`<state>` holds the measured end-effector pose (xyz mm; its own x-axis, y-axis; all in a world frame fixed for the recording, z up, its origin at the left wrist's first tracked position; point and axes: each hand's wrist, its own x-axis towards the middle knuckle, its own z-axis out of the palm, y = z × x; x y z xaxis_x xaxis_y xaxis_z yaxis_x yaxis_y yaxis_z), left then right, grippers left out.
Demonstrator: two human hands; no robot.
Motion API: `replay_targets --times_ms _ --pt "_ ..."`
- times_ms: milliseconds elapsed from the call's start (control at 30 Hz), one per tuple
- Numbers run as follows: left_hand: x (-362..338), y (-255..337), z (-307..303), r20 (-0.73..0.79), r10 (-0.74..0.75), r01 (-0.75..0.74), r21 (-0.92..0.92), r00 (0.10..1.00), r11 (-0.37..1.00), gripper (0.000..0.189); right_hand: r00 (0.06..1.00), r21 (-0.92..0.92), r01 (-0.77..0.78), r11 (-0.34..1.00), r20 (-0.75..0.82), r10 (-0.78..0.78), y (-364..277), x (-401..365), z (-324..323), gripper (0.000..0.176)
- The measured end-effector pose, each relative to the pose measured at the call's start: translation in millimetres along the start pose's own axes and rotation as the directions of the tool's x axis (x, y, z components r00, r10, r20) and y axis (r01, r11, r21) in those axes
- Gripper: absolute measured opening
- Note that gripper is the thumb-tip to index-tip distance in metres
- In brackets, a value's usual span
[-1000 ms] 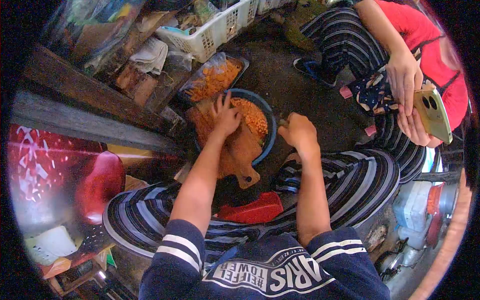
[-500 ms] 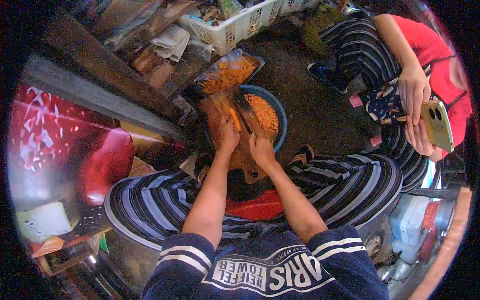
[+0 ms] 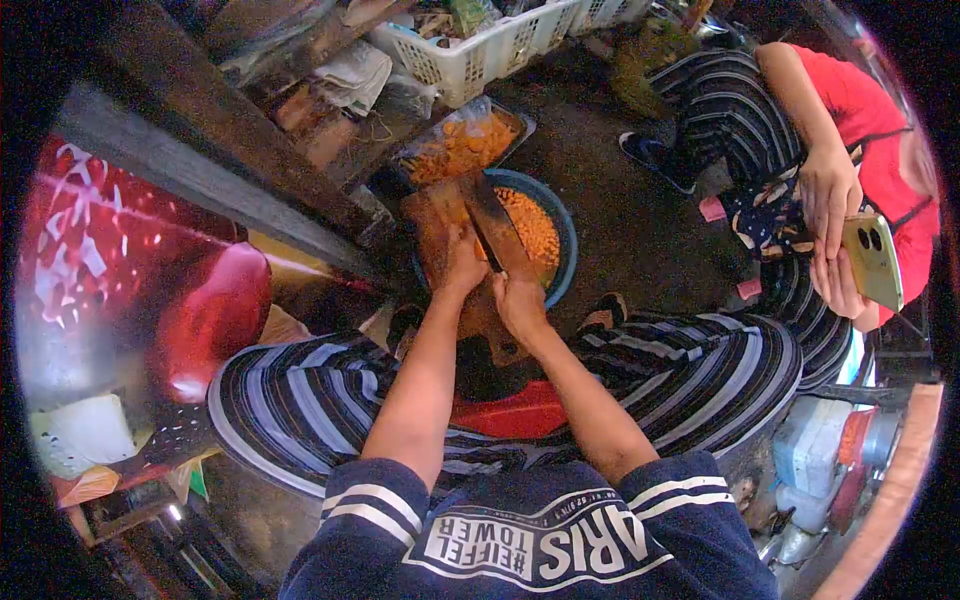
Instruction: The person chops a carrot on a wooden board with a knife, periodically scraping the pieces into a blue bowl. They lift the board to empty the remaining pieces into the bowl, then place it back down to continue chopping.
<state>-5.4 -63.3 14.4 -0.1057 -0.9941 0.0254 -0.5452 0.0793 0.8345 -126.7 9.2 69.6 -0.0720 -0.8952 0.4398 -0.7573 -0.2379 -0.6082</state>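
A wooden board (image 3: 428, 222) lies across a blue basin (image 3: 569, 232) that holds small orange pieces (image 3: 532, 225). My right hand (image 3: 520, 300) is closed on the handle of a wide knife (image 3: 492, 225), whose blade points away over the board. Just left of the blade, my left hand (image 3: 462, 262) is closed at the board, its fingertips beside the knife. What it grips is mostly hidden; a small orange edge shows near the blade. Beyond the board is a tray of orange pieces (image 3: 465, 145).
A white plastic crate (image 3: 455, 72) stands at the top. To the right, a seated person (image 3: 840, 110) in red and striped trousers holds a phone (image 3: 872, 262). Wooden beams (image 3: 220, 180) and red material (image 3: 215, 310) are at the left.
The knife has shifted slightly left, closer to my left hand, and now covers most of the orange stick seen before. My left fingers have moved a little on the board.
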Motion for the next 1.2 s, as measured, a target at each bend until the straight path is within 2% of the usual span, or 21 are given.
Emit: replay_targets --times_ms 33,67,100,167,233,300,400,433,467,500,533,600,667,700,733,767,933,1000,1067,1133,1200 --pt "-3.1 5.4 -0.6 -0.028 0.038 -0.033 0.147 0.999 0.989 0.052 1.0 0.0 0.001 1.0 0.002 -0.001 2.0 -2.8 4.9 0.024" --pt "-5.9 11.7 -2.5 -0.049 0.078 -0.061 0.292 0.996 0.955 0.05 0.99 -0.152 -0.075 0.985 0.11 0.093 3.2 -6.4 10.4 0.023" --pt "-5.7 15.2 -3.7 -0.049 0.076 -0.059 0.291 0.996 0.955 0.05 0.959 -0.307 -0.131 0.942 0.2 0.199 5.3 -9.6 15.0 0.023" --pt "-2.9 6.9 1.9 -0.146 0.114 -0.087 0.179 0.983 0.98 0.033 0.971 -0.317 -0.095 0.944 0.178 0.157 5.6 -12.7 17.1 0.024" --pt "2.7 -0.7 4.7 -0.13 0.056 -0.043 0.102 0.99 0.994 0.032 0.982 -0.325 -0.052 0.944 0.154 0.107 1.6 -9.1 17.0 0.027" --pt "2.7 -11.7 7.3 -0.106 -0.005 0.008 0.03 0.994 1.0 0.032 0.922 -0.303 -0.243 0.921 0.222 0.316 -13.5 -6.4 10.6 0.029" --pt "6.8 -28.3 13.4 -0.129 0.122 -0.115 0.062 0.984 0.991 0.028 0.942 -0.312 -0.152 0.938 0.243 0.233 -11.0 -12.1 14.4 0.03" --pt "10.1 -32.1 15.2 -0.107 -0.069 0.051 -0.167 0.992 0.985 0.027 0.944 -0.311 -0.15 0.938 0.236 0.229 1.8 -18.6 28.9 0.03" --pt "9.2 -33.1 16.2 -0.039 -0.252 0.22 -0.379 0.967 0.899 0.027 0.914 -0.186 -0.295 0.937 0.232 0.334 21.7 -33.0 52.3 0.03" --pt "2.5 -24.0 14.0 -0.036 -0.248 0.217 -0.377 0.968 0.901 0.027 0.868 -0.056 -0.436 0.898 0.239 0.436 30.1 -42.3 64.9 0.03" --pt "-3.1 -6.5 10.5 -0.123 -0.185 0.11 -0.458 0.975 0.882 0.014 0.872 -0.051 -0.432 0.9 0.231 0.432 21.3 -35.0 57.3 0.03" --pt "-3.8 -2.2 6.4 -0.219 -0.126 -0.007 -0.521 0.968 0.853 0.011 0.721 -0.123 -0.62 0.775 0.302 0.624 -13.5 -16.3 28.0 0.032" --pt "4.8 -11.7 6.2 0.022 -0.398 0.296 -0.706 0.917 0.643 0.008 0.781 -0.209 -0.494 0.844 0.321 0.536 -24.0 -10.3 12.9 0.033" --pt "3.1 -17.0 8.8 0.022 -0.395 0.293 -0.709 0.918 0.641 0.008 0.818 -0.299 -0.359 0.884 0.354 0.452 -24.7 -9.3 6.3 0.033" --pt "-2.3 -16.2 8.5 -0.124 -0.197 0.128 -0.422 0.973 0.898 0.009 0.82 -0.302 -0.358 0.884 0.351 0.452 -17.7 -11.1 8.9 0.033" --pt "-6.4 -13.7 6.7 -0.186 0.045 -0.057 -0.058 0.981 0.997 0.011 0.883 -0.264 -0.306 0.915 0.281 0.377 -8.5 -15.5 16.1 0.032" --pt "-4.1 -34.4 18.4 -0.23 -0.018 -0.019 -0.161 0.973 0.987 0.024 0.953 -0.132 -0.193 0.972 0.212 0.218 -14.7 -6.6 3.6 0.029" --pt "-1.5 -37.8 21.2 -0.224 -0.023 -0.018 -0.181 0.974 0.983 0.027 0.994 -0.157 -0.087 0.984 0.053 0.096 -13.1 -5.2 3.5 0.029" --pt "-9.1 -22.0 13.2 -0.259 0.07 -0.071 0.006 0.963 0.997 0.032 0.981 -0.178 -0.14 0.974 0.111 0.161 -13.3 -8.7 3.8 0.029" --pt "-10.3 -17.3 11.2 -0.276 0.089 -0.095 -0.006 0.957 0.995 0.032 0.959 -0.2 -0.19 0.961 0.17 0.225 -12.3 -11.4 5.7 0.029" --pt "-11.3 -15.2 10.1 -0.294 0.108 -0.119 -0.02 0.95 0.993 0.032 0.995 -0.164 -0.047 0.985 0.079 0.06 -9.3 -11.4 7.9 0.03"
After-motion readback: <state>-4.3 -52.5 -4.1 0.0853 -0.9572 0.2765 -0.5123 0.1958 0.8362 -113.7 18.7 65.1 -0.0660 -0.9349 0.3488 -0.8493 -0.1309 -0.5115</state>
